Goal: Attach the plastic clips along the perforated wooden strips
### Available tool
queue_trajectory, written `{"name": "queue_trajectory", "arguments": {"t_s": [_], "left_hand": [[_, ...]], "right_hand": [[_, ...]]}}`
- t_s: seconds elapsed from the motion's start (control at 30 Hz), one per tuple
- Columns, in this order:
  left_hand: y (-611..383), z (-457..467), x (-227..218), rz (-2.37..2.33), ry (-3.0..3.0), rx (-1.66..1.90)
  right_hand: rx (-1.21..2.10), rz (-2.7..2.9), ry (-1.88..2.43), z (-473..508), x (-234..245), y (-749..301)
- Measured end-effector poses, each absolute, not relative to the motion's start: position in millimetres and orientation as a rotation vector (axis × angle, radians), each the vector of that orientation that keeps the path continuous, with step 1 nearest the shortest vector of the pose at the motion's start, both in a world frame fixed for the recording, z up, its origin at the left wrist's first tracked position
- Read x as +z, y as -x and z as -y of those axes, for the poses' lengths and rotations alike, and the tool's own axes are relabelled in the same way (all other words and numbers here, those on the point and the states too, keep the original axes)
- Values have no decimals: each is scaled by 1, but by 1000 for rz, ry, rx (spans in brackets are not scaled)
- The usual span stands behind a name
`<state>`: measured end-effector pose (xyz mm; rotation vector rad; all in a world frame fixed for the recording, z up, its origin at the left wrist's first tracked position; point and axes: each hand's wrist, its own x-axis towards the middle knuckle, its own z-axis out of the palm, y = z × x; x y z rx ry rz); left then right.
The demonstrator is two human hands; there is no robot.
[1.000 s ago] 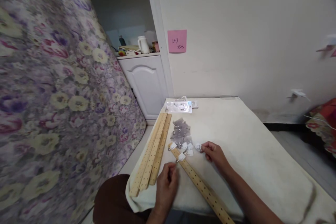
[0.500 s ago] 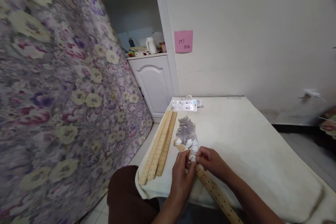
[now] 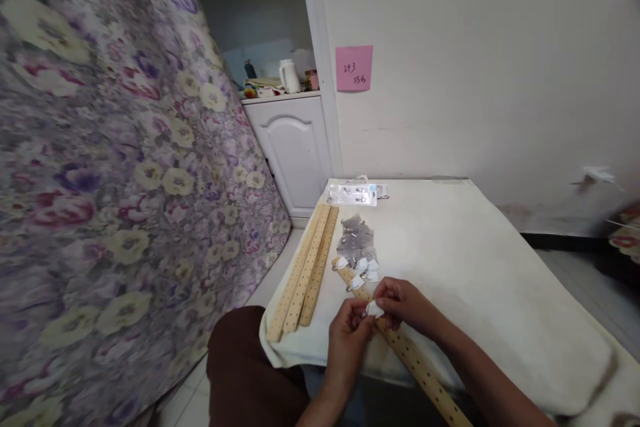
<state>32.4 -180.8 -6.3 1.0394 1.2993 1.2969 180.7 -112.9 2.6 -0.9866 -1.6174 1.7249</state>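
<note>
Above a perforated wooden strip (image 3: 417,365), my hands meet around a small white tag (image 3: 374,309). My right hand (image 3: 407,307) pinches the tag's right side. My left hand (image 3: 349,332) is closed at its left edge, where a tiny dark piece shows, too small to make out. The strip runs from the tabletop past the near edge, beneath both hands. Farther up it lie a white tag with a metal ring (image 3: 356,282) and another white tag (image 3: 342,263). Several more white tags (image 3: 369,268) lie close by in a cluster.
Small clear bags with metal pieces (image 3: 356,240) are heaped beyond the tags. Perforated wooden strips (image 3: 303,273) lie along the left side of the cloth-covered table (image 3: 450,247). Clear packaging (image 3: 353,195) sits at the far edge. A floral curtain (image 3: 125,200) hangs at left.
The white tag between my hands now shows more fully, turned face up. Another white tag with a ring is visible on the strip beyond my fingers. The view has shifted slightly.
</note>
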Motion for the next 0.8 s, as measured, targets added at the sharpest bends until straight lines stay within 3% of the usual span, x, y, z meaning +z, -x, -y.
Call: {"name": "queue_trajectory", "arguments": {"t_s": [0.3,0.53,0.8], "left_hand": [[-38,178,-41,-1364,-1100,1275],[-33,175,-38,-1521,-1274,1187],[-30,173,-31,-1621,-1434,1074]], "right_hand": [[1658,1674,1090,108,-22,-189],[1342,1788,1186,105,-27,-182],[1257,1832,1243,98,-34,-178]]}}
